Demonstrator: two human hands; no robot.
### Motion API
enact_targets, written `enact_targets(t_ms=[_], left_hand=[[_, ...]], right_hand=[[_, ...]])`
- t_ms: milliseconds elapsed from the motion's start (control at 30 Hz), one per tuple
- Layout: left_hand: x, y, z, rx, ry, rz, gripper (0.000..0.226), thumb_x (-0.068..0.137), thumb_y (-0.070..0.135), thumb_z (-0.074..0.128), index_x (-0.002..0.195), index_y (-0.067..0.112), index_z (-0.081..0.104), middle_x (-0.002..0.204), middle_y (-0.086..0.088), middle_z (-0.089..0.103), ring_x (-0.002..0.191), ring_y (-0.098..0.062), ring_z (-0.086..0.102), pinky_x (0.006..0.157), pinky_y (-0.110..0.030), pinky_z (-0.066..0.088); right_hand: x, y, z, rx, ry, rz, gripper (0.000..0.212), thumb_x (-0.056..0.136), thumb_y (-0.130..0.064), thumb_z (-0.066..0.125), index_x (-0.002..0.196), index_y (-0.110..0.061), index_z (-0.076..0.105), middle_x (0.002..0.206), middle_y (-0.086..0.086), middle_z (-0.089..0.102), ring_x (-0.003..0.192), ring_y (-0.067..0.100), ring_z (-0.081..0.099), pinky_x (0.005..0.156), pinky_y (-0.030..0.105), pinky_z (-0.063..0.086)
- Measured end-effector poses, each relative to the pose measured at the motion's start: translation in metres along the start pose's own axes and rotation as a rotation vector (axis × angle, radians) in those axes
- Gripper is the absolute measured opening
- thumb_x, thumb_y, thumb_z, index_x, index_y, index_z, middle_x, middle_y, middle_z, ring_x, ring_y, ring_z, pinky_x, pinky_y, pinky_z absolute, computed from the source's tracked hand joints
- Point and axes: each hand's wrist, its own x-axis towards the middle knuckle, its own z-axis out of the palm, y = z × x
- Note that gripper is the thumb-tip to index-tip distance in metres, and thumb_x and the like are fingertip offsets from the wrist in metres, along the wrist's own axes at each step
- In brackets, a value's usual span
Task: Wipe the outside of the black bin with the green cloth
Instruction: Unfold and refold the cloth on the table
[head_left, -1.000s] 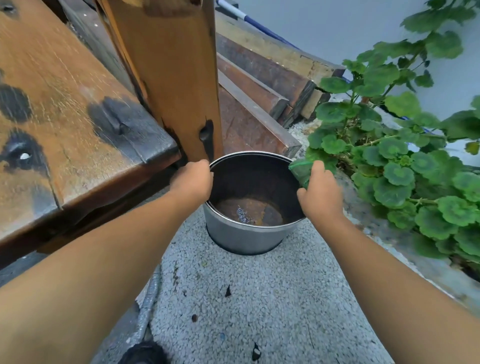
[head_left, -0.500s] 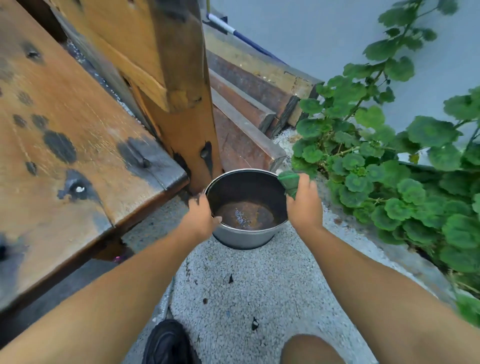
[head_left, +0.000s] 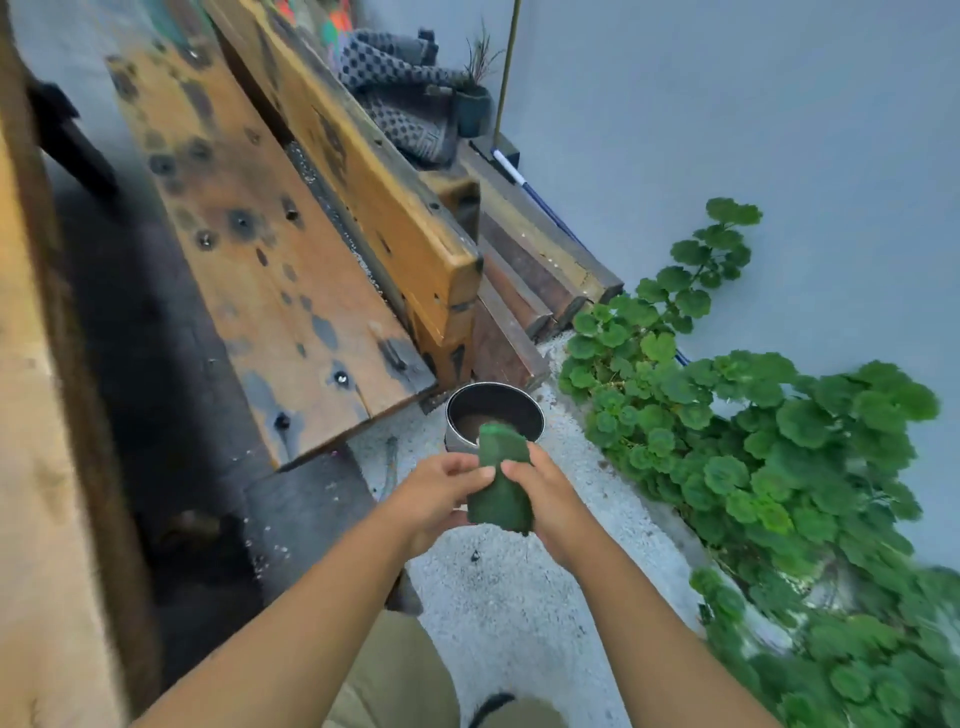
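The round bin (head_left: 506, 402), dark inside with a grey metal wall, stands on the speckled ground by the bench corner. Nobody touches it. In front of it, nearer to me, both hands hold the folded green cloth (head_left: 503, 486) upright in the air. My left hand (head_left: 441, 491) grips the cloth's left edge and my right hand (head_left: 545, 491) grips its right edge. The cloth hides the bin's near rim and most of its front wall.
A worn wooden bench (head_left: 270, 270) fills the left, with stacked timber planks (head_left: 524, 291) behind the bin. A leafy green plant (head_left: 779, 441) spreads along the grey wall on the right. Speckled concrete ground (head_left: 519, 597) runs between them; my shoe and knee show at the bottom.
Both hands have left the bin's rim and drawn back towards me, now holding the cloth between them. The view has pulled up and away from the bin.
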Motion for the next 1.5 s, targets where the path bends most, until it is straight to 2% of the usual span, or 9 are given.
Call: enact_targets(t_ms=[167,367,567,700,833,933,1200,1333,1500], left_hand=[[-0.120,0.012,0.024,0.058,0.237,0.114,0.022,0.085,0.011,0.075,0.098,0.007,0.057,0.085,-0.011,0.067,0.067,-0.017,0.069,0.057,-0.029,0.055],[-0.201,-0.003,0.012,0.078,0.350,0.181,0.022,0.089,0.017,0.068,0.089,0.012,0.047,0.082,-0.010,0.065,0.066,-0.015,0.064,0.060,-0.029,0.050],[-0.290,-0.031,-0.076,-0.269,0.327,0.295,0.020,0.095,0.005,0.059,0.115,0.005,0.058,0.107,-0.021,0.070,0.092,-0.031,0.069,0.083,-0.047,0.056],[-0.364,-0.058,-0.152,-0.346,0.403,0.336,0.017,0.093,-0.002,0.056,0.106,0.009,0.058,0.098,-0.019,0.071,0.082,-0.028,0.069,0.070,-0.038,0.057],[-0.431,-0.102,-0.223,-0.379,0.501,0.287,0.028,0.092,-0.005,0.055,0.117,0.006,0.054,0.113,-0.023,0.068,0.094,-0.032,0.067,0.086,-0.051,0.054],[-0.470,-0.135,-0.264,-0.434,0.550,0.234,0.029,0.092,-0.004,0.054,0.118,0.009,0.055,0.111,-0.020,0.068,0.090,-0.027,0.070,0.078,-0.045,0.057],[-0.474,-0.173,-0.310,-0.457,0.785,0.147,0.024,0.091,0.000,0.062,0.114,0.007,0.059,0.107,-0.016,0.070,0.088,-0.028,0.072,0.070,-0.039,0.060],[-0.439,-0.172,-0.331,-0.343,0.860,0.102,0.020,0.089,0.001,0.066,0.108,0.007,0.064,0.106,-0.018,0.071,0.098,-0.035,0.070,0.088,-0.052,0.057],[-0.394,-0.181,-0.360,-0.079,0.866,0.049,0.024,0.090,0.011,0.068,0.112,0.004,0.064,0.108,-0.013,0.070,0.099,-0.028,0.069,0.087,-0.044,0.058]], right_hand=[[-0.111,-0.039,0.027,0.069,-0.048,0.029,0.043,0.100,-0.004,0.043,0.129,-0.029,0.064,0.118,0.007,0.073,0.110,0.026,0.069,0.093,0.051,0.058],[-0.172,-0.027,0.072,0.177,0.024,-0.061,0.055,0.095,0.007,0.058,0.144,-0.013,0.043,0.119,0.014,0.070,0.104,0.026,0.068,0.087,0.049,0.054],[-0.201,-0.005,0.179,0.464,-0.178,0.136,0.049,0.091,-0.032,0.059,0.125,0.002,0.063,0.126,0.027,0.066,0.111,0.036,0.068,0.091,0.048,0.056],[-0.214,0.024,0.269,0.291,-0.298,0.291,0.038,0.104,-0.026,0.051,0.130,-0.002,0.061,0.124,0.026,0.068,0.112,0.038,0.068,0.085,0.047,0.060],[-0.234,0.063,0.365,0.192,-0.396,0.431,0.042,0.101,-0.035,0.055,0.128,-0.005,0.064,0.119,0.023,0.071,0.109,0.036,0.069,0.085,0.048,0.060],[-0.247,0.091,0.422,0.094,-0.448,0.548,0.050,0.100,-0.045,0.054,0.127,-0.003,0.064,0.122,0.023,0.070,0.116,0.038,0.066,0.084,0.046,0.060],[-0.223,0.142,0.482,-0.266,-0.346,0.203,0.022,0.093,-0.003,0.066,0.115,0.001,0.064,0.107,0.022,0.074,0.097,0.033,0.074,0.081,0.048,0.061],[-0.188,0.157,0.495,-0.389,-0.208,0.119,0.018,0.092,-0.001,0.068,0.109,0.002,0.063,0.098,0.019,0.074,0.085,0.028,0.073,0.077,0.040,0.062],[-0.142,0.166,0.497,-0.546,-0.183,0.055,0.010,0.092,-0.008,0.068,0.097,-0.015,0.062,0.096,0.011,0.072,0.087,0.025,0.071,0.076,0.036,0.060]])
